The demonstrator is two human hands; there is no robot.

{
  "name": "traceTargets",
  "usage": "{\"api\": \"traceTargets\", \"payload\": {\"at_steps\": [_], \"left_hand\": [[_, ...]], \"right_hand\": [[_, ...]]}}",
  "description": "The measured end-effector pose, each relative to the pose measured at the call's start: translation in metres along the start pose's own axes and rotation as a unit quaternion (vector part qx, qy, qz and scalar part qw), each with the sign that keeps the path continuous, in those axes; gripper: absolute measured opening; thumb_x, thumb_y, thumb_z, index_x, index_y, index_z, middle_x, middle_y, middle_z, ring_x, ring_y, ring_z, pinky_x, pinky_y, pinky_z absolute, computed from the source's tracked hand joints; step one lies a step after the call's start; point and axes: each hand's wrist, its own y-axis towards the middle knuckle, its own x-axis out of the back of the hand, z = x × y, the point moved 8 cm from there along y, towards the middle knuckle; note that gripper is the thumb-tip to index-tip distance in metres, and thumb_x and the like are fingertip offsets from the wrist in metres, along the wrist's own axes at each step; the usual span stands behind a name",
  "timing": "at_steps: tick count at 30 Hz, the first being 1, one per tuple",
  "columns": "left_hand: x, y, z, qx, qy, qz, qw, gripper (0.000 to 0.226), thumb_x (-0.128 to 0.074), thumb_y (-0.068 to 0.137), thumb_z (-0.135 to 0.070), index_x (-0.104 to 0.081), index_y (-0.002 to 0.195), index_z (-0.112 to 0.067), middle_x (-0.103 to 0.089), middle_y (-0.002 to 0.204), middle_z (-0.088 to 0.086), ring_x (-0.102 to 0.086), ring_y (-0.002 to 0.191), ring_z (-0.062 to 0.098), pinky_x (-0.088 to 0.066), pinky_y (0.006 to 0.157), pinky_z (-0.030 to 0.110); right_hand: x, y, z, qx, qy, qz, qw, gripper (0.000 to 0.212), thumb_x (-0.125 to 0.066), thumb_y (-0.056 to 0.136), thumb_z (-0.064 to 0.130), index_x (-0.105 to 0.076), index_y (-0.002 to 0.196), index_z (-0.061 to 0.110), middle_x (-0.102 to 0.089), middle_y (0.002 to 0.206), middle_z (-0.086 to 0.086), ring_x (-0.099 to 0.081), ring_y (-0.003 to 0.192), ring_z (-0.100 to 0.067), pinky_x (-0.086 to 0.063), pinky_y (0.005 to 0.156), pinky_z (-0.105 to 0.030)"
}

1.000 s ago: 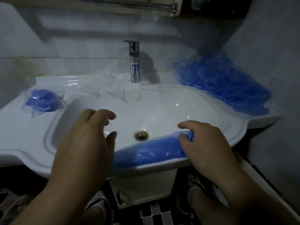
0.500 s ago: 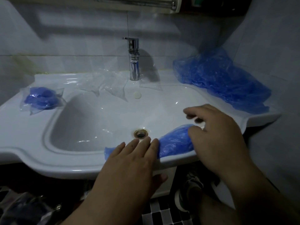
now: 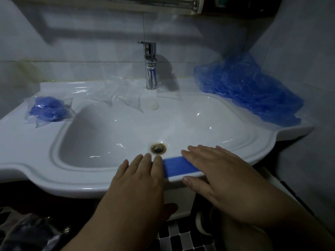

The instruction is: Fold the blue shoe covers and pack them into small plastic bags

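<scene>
Two flat hands lie on one folded blue shoe cover (image 3: 178,165), which sits on the front rim of the white sink (image 3: 54,180), just on your side of the drain (image 3: 158,148). Your left hand (image 3: 139,176) presses the cover's left end, fingers (image 3: 147,161) straight and close together, gripping nothing; its thumb hangs below the rim. Your right hand (image 3: 223,171) covers the right end, fingers (image 3: 197,151) straight and a little spread, with the thumb laid along the rim's front edge just under the strip. Neither hand curls round anything. Between your hands a short stretch of the cover shows as a flat, narrow blue band.

The bowl of the sink drops away directly behind the strip and lies between your hands and everything else. At the back, empty clear plastic bags (image 3: 123,95) are strewn around the foot of the chrome tap (image 3: 151,69), and some drape over the back edge towards a round white cap (image 3: 154,105). On the left ledge one packed bag (image 3: 49,109) holds bunched blue covers. On the right back corner a loose pile of blue shoe covers (image 3: 250,95) leans against the tiled wall, well apart from your right hand. Below the rim you can see a black-and-white tiled floor (image 3: 183,236) and part of a shoe (image 3: 201,223). The lower left corner is too dim to make out.
</scene>
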Motion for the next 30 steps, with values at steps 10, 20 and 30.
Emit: {"api": "traceTargets", "payload": {"at_steps": [10, 20, 30], "left_hand": [[0.008, -0.001, 0.018, 0.067, 0.004, 0.021, 0.997, 0.103, -0.039, 0.081, -0.078, 0.010, 0.149, -0.019, 0.003, 0.162, 0.004, -0.003, 0.149, 0.026, -0.009, 0.121, 0.048], [0.054, -0.009, -0.007, -0.108, -0.149, -0.220, 0.958, 0.018, -0.065, 0.063, -0.043, -0.074, 0.070, -0.028, -0.067, 0.077, -0.009, -0.060, 0.060, 0.013, -0.047, 0.048, 0.027], [0.047, -0.003, 0.019, -0.060, -0.237, -0.200, 0.949, 0.016, -0.074, 0.072, -0.049, -0.067, 0.084, -0.039, -0.054, 0.081, -0.023, -0.049, 0.068, -0.001, -0.033, 0.062, 0.011]], "right_hand": [[-0.002, -0.002, -0.014, -0.011, -0.030, 0.001, 0.999, 0.073, -0.038, 0.094, 0.061, 0.001, 0.152, 0.039, 0.003, 0.161, 0.019, 0.004, 0.147, 0.000, 0.003, 0.121, -0.026], [0.020, -0.009, -0.012, 0.035, 0.084, -0.117, 0.989, 0.075, -0.070, 0.084, 0.040, -0.026, 0.143, 0.050, -0.015, 0.145, 0.039, -0.010, 0.136, 0.016, -0.006, 0.120, -0.020], [0.023, -0.002, -0.041, 0.070, 0.220, -0.170, 0.958, 0.023, -0.080, 0.075, 0.027, -0.070, 0.094, 0.036, -0.065, 0.096, 0.020, -0.062, 0.096, -0.003, -0.049, 0.083, -0.021]]}}
